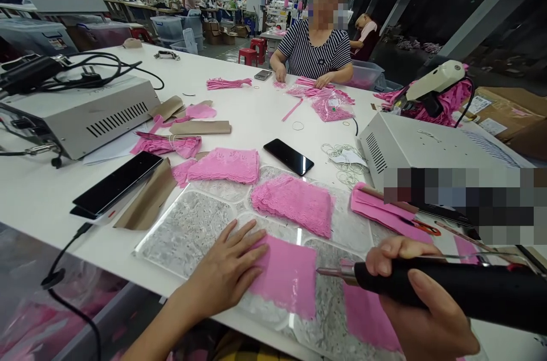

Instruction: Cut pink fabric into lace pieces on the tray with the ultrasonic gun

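My left hand lies flat, fingers spread, over the left edge of a pink fabric piece on a marbled, glossy sheet. My right hand is wrapped round a thick black handheld tool with a metal tip. The tip points left, by the right edge of that fabric; whether it touches cannot be told. Beneath the tool lies a second pink piece, partly hidden by my right hand. Just beyond are a stack of pink lace-edged pieces and another pink lace stack.
A black phone and a larger black device lie on the white table. Metal boxes with vents stand left and right. Orange-handled scissors rest on pink strips at right. Across the table, a person in stripes handles pink straps.
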A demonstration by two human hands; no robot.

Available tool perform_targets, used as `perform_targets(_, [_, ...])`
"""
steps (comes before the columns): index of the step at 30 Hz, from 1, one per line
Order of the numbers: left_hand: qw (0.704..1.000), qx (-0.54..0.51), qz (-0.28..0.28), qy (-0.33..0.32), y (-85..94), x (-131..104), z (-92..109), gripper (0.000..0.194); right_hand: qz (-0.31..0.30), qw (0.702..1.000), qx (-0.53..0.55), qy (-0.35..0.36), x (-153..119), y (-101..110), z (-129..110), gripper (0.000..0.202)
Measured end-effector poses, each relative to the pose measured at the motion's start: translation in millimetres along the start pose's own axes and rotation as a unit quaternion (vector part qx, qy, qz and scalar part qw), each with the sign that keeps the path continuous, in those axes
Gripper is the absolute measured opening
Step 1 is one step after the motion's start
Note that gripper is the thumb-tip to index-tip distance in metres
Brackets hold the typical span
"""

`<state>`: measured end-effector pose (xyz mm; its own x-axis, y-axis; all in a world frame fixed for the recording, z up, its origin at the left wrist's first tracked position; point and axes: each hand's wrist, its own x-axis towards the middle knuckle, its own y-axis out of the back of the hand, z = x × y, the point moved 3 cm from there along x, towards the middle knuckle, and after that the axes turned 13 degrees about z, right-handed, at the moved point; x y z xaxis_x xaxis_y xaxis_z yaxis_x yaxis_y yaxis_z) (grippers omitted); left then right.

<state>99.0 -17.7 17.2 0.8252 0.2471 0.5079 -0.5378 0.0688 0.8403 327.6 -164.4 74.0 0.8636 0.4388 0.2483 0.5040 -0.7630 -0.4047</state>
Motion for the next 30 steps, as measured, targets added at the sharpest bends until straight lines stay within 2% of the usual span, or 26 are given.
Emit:
perform_targets(17, [1.0,0.005,0.02,-0.004,0.8,1,1,0.037,-0.047,0.999,-0.007,0.002,-9,2,3,0.004])
perform_targets(23, [1.0,-0.007,-0.003,0.008,1.4,2,2,0.036,-0.029,0.999,-0.001,-0.017,-15,9,-2,0.011])
perform_targets(30, [1.0,-0.009,-0.015,0.016,1.5,2,2,0.034,-0.063,0.997,-0.005,-0.04,-26,13,-7,0.014])
